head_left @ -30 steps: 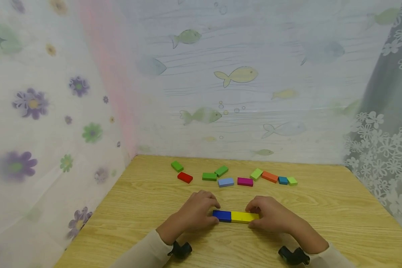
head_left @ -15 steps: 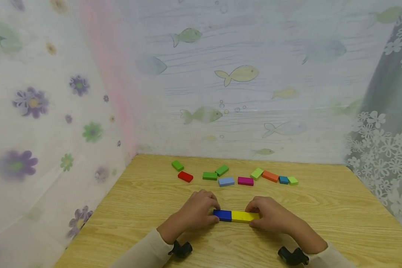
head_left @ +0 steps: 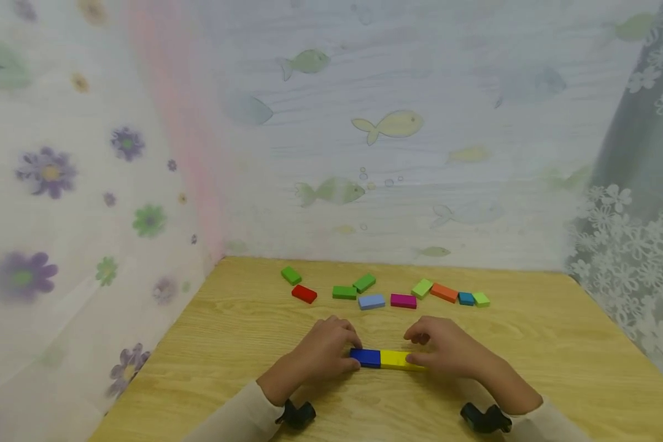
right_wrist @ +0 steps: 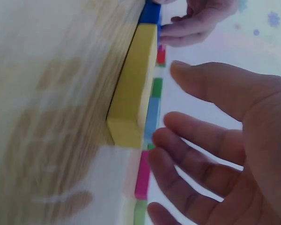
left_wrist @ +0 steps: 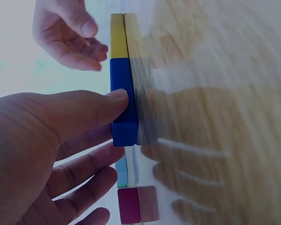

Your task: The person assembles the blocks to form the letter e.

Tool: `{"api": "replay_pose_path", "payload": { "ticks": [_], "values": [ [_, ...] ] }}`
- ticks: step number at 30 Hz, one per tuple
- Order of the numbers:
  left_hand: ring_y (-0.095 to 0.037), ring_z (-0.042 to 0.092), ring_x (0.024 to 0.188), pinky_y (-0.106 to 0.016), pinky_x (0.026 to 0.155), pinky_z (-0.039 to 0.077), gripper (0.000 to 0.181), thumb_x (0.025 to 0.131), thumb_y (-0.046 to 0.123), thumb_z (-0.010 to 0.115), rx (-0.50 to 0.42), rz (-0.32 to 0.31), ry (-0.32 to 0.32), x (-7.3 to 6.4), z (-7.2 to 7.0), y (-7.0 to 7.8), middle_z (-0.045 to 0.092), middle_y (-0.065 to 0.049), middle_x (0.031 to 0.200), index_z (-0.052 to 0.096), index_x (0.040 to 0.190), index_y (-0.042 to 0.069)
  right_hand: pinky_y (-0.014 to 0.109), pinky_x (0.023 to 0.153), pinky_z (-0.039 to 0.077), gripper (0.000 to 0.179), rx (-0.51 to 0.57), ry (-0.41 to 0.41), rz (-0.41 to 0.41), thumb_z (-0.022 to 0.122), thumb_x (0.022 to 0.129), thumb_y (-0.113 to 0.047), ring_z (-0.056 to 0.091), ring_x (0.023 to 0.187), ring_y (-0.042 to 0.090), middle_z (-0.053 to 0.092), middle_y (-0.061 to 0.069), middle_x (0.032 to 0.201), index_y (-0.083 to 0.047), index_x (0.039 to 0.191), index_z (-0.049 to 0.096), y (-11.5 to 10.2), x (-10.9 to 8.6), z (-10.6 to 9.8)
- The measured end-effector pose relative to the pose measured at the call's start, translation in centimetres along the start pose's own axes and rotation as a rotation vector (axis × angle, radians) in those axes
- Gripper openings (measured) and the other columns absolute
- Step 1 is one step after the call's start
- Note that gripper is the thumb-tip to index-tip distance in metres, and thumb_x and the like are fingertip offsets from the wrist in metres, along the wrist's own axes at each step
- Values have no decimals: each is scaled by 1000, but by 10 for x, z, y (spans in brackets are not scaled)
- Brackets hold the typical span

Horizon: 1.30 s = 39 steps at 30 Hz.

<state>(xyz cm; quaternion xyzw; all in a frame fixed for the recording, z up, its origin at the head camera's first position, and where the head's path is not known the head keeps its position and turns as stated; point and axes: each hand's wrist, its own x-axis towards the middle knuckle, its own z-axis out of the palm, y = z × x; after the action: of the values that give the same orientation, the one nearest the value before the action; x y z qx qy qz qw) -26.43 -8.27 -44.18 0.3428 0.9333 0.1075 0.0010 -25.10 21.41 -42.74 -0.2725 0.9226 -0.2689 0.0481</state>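
Note:
A blue block (head_left: 366, 358) and a longer yellow block (head_left: 393, 360) lie end to end on the wooden table. My left hand (head_left: 325, 351) pinches the blue block at its left end; in the left wrist view the thumb presses its near side and the fingers reach behind it. Just above the yellow block (right_wrist: 131, 89) hovers my right hand (head_left: 450, 350), fingers loosely bent and apart from it, as the right wrist view shows. It hides the yellow block's right end in the head view.
Behind the hands runs a loose row of blocks: red (head_left: 304, 294), green (head_left: 345, 293), light blue (head_left: 371, 302), magenta (head_left: 403, 301), orange (head_left: 444, 293), teal (head_left: 466, 298) and lime (head_left: 480, 299). A fish-patterned curtain (head_left: 392, 202) stands at the table's back edge.
My right hand has let go of the yellow block and lifted slightly off it. The left hand stays on the blue block, and both blocks keep their place.

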Motion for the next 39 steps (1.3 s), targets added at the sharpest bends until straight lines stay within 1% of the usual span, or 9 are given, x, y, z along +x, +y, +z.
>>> {"api": "replay_pose_path", "payload": {
  "ticks": [5, 10, 12, 16, 20, 25, 30, 35, 39],
  "values": [
    [-12, 57, 107, -39, 94, 47, 26, 88, 41, 83, 2, 6, -1, 0, 1, 1, 69, 12, 114, 80, 111, 28, 41, 85, 58, 35, -27, 98, 28, 80, 92, -33, 66, 98, 19, 72, 1, 111, -10, 118, 73, 12, 3, -5],
    [-11, 57, 106, -37, 92, 46, 27, 88, 41, 83, 10, 9, 4, 0, 1, 2, 69, 13, 113, 80, 111, 28, 43, 83, 59, 37, -67, 220, 69, 81, 91, -25, 68, 97, 23, 73, 9, 115, -6, 121, 73, 30, 11, -12],
    [-11, 57, 106, -36, 91, 46, 27, 88, 41, 83, 7, 7, 2, -1, 0, 2, 69, 13, 113, 80, 111, 28, 43, 83, 59, 37, -77, 251, 86, 80, 92, -23, 69, 98, 25, 73, 11, 116, -4, 123, 72, 37, 15, -15],
    [-11, 56, 106, -36, 91, 46, 27, 87, 41, 83, -4, -2, -4, -2, 0, 2, 69, 13, 113, 80, 111, 28, 49, 85, 58, 39, -90, 294, 120, 80, 91, -20, 69, 100, 32, 71, 16, 114, 0, 123, 72, 49, 22, -23],
    [-11, 57, 106, -37, 92, 46, 27, 87, 42, 83, -5, -4, -2, -2, 0, 2, 70, 13, 113, 80, 111, 28, 53, 88, 57, 41, -108, 326, 196, 80, 92, -21, 67, 102, 36, 69, 21, 115, 3, 124, 71, 62, 28, -30],
    [-11, 57, 107, -38, 94, 46, 27, 87, 42, 83, -3, -6, 2, -2, 0, 3, 70, 13, 113, 80, 111, 28, 56, 93, 54, 47, -135, 334, 297, 78, 93, -24, 63, 111, 42, 65, 26, 126, 3, 131, 68, 78, 35, -36],
    [-11, 56, 107, -39, 94, 46, 27, 87, 42, 83, -14, -9, -3, -2, -1, 3, 70, 14, 114, 80, 111, 28, 60, 99, 51, 56, -112, 323, 395, 76, 96, -29, 56, 124, 48, 59, 27, 140, 4, 140, 61, 88, 36, -40],
    [-12, 56, 107, -38, 94, 46, 27, 88, 41, 83, -21, -17, -8, -2, -2, 3, 70, 13, 114, 80, 111, 27, 58, 94, 52, 65, -106, 287, 462, 75, 95, -34, 55, 126, 49, 58, 24, 144, 3, 145, 56, 99, 36, -42],
    [-12, 56, 109, -39, 96, 46, 27, 88, 41, 83, -27, -23, -12, -2, -2, 3, 69, 13, 115, 80, 112, 27, 62, 94, 49, 66, -111, 254, 488, 75, 95, -35, 53, 126, 51, 59, 24, 143, 3, 145, 56, 105, 37, -44]
  ]
}}
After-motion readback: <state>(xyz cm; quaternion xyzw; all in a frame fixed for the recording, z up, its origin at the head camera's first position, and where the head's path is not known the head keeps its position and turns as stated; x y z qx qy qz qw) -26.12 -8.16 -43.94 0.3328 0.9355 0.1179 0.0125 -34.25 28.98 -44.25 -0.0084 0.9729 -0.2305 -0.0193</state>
